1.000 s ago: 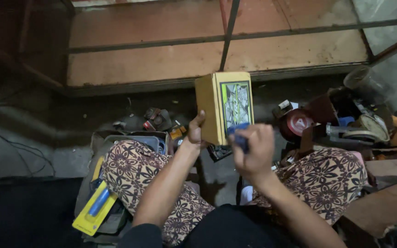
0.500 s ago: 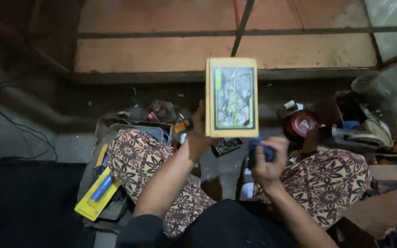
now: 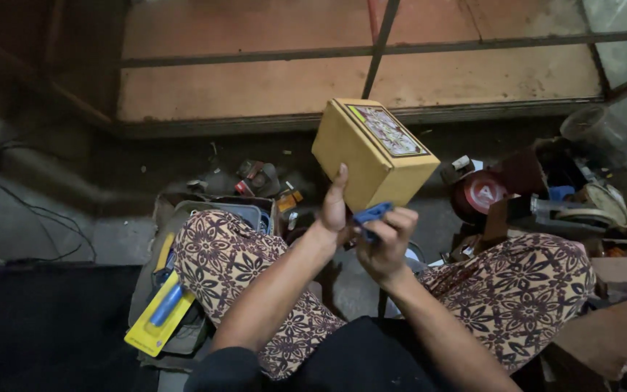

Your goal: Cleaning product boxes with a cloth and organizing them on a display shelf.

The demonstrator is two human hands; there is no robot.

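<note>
I see left hand (image 3: 333, 210) gripping yellow box (image 3: 371, 152), tilted, at 12 o'clock above lap. Right hand (image 3: 384, 239) pinches blue tool (image 3: 370, 215) at box's 6 o'clock corner. Inspection step, I judge; steady grip needed.

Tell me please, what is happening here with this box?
A person sits low on the floor with knees apart, seen from above. The left hand holds up a yellow cardboard box, tilted, with its picture label facing up. The right hand grips a small blue tool just below the box's near corner; whether it touches the box is unclear. A yellow package with a blue item lies by the left knee, and a red round object sits among clutter on the right.
</note>
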